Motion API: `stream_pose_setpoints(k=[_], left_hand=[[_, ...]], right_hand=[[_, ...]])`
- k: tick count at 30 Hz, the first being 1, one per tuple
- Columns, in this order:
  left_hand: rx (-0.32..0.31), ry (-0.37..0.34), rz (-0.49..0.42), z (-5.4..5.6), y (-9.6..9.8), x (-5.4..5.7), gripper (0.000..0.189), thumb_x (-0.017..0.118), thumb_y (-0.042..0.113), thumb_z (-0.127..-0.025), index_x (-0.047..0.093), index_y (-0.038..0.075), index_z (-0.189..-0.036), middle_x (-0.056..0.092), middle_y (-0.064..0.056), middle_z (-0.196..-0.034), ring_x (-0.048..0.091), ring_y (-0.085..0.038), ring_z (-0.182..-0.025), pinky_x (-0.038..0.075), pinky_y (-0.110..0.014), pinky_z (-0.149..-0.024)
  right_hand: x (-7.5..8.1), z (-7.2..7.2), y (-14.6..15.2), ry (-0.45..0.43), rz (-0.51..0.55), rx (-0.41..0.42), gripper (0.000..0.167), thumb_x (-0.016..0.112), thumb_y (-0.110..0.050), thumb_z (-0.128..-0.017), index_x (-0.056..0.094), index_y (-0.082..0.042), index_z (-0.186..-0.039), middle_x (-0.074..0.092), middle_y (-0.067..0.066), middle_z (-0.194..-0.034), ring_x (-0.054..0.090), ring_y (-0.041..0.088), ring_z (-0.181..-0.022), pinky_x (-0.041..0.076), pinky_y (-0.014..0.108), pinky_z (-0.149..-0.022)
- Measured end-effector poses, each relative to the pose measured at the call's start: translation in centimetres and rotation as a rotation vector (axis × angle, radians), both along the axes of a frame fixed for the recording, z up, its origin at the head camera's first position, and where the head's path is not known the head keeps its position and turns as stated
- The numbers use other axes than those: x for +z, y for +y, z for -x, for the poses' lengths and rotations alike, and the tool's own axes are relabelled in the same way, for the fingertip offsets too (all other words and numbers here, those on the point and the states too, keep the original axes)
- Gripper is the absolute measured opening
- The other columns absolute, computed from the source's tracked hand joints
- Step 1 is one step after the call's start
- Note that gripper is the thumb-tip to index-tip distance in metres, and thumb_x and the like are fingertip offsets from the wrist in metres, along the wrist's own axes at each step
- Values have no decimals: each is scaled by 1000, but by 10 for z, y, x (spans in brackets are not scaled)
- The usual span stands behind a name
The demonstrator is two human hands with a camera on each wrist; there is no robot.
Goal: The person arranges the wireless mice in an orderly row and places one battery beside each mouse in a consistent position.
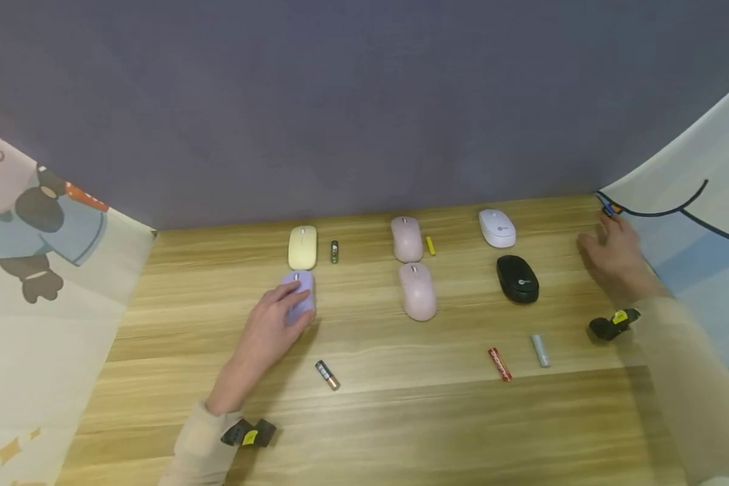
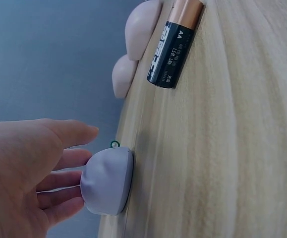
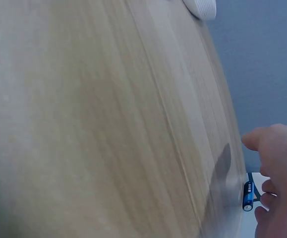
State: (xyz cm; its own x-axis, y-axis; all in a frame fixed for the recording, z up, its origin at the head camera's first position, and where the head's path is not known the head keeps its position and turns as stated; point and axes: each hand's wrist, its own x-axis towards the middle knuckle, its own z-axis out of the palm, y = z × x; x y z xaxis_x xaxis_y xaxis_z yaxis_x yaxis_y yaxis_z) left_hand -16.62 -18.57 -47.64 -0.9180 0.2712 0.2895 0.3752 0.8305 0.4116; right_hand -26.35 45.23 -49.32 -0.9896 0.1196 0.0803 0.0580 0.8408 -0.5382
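My left hand (image 1: 273, 324) lies over a purple computer mouse (image 1: 300, 297), thumb at its near right side. In the left wrist view the fingers reach behind the mouse (image 2: 106, 181), with the thumb apart from it. My right hand (image 1: 619, 253) is at the far right corner of the table, fingertips right at a small blue battery (image 1: 609, 208). The right wrist view shows this battery (image 3: 248, 196) beside the fingers, the thumb held away. Nearest to the left hand are a yellow mouse (image 1: 302, 248) and a black AA battery with a copper end (image 1: 327, 375).
Two pink mice (image 1: 418, 292) stand mid-table, a yellow battery (image 1: 430, 246) beside them. Rightward are a white mouse (image 1: 497, 228) and a black mouse (image 1: 518, 279). Red (image 1: 499, 364) and grey (image 1: 541, 351) batteries lie nearer; a dark-green battery (image 1: 334, 252) lies farther back. Cloth (image 1: 364, 115) borders the table.
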Motion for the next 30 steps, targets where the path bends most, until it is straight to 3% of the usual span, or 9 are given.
stream_pose_setpoints(k=[13,22,30], left_hand=[[4,6,6,2,1,-1,46,82,24,-90,71,-1,-126,60,-24,-142,58,-46,-128,52,-58,-105],[9,3,16,1,2,0,46,81,24,-90,70,-2,-126,60,-24,-142,59,-46,-128,52,-59,-104],[14,12,21,1,3,0,45,82,25,-89,71,-1,-125,61,-24,-141,60,-46,-126,53,-59,-103]], right_hand=[[0,3,6,-25,-22,4,73,38,-32,-108,11,18,-155,0,42,-162,2,65,-147,7,73,-122],[0,2,10,-88,17,-6,76,34,-37,-109,0,9,-159,-11,39,-163,-6,62,-148,2,75,-120],[-7,5,18,-88,-8,-7,77,33,-38,-109,0,12,-158,-12,41,-162,-6,63,-148,2,74,-121]])
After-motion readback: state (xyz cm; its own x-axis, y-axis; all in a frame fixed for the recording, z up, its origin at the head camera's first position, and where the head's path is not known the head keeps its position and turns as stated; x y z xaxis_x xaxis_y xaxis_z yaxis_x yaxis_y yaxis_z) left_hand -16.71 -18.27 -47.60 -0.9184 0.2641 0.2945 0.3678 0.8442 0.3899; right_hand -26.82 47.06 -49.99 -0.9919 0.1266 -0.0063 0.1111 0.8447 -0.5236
